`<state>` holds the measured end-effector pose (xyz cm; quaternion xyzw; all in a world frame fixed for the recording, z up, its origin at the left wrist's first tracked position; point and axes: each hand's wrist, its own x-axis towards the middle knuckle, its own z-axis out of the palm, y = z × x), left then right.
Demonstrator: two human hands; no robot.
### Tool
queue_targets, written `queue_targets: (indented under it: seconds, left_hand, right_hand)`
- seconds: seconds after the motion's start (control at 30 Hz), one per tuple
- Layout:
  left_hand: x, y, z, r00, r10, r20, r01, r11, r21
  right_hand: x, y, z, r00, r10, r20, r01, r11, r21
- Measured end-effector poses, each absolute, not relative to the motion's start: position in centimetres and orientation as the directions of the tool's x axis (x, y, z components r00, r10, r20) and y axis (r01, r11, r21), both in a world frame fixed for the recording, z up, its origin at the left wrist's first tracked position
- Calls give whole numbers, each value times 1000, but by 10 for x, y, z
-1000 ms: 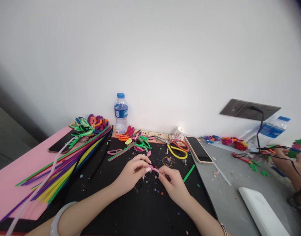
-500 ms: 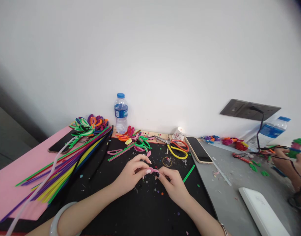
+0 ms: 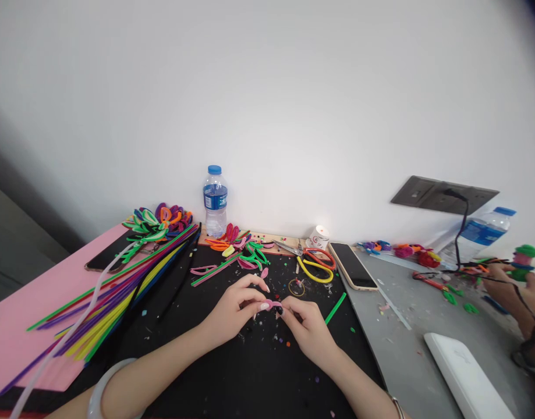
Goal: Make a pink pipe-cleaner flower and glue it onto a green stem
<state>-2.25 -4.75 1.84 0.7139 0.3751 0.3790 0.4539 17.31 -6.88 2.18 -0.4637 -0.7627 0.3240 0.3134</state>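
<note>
A short, bent pink pipe cleaner [image 3: 273,304] is pinched between my two hands above the black mat [image 3: 250,372]. My left hand [image 3: 232,305] grips its left end between thumb and fingers. At the other end, my right hand [image 3: 304,323] holds it with thumb and forefinger. Just beyond my fingertips lies a small pink loop [image 3: 264,272]. Farther back are green pipe-cleaner loops [image 3: 254,254] and a pink and green strip [image 3: 217,270]. A green pipe cleaner piece [image 3: 336,308] rests right of my right hand.
Scissors [image 3: 315,270] with yellow and red handles lie behind my right hand, beside a paper cup [image 3: 319,237] and a phone [image 3: 353,266]. Long pipe cleaners [image 3: 119,297] spread at left. A water bottle [image 3: 215,201] stands by the wall. Another person's hand [image 3: 507,291] works at far right.
My hands stay almost in place, with the pink pipe cleaner turned very slightly between the fingertips. At far right, the other person's green and pink piece has shifted a little.
</note>
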Motion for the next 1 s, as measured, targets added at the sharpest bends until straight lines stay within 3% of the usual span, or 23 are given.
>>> queue_targets:
  seconds: [1.0]
  left_hand:
    - [-23, -47, 17, 458, 864, 211, 219, -340, 915]
  right_hand:
    - [172, -68, 24, -399, 895, 199, 522, 400, -754]
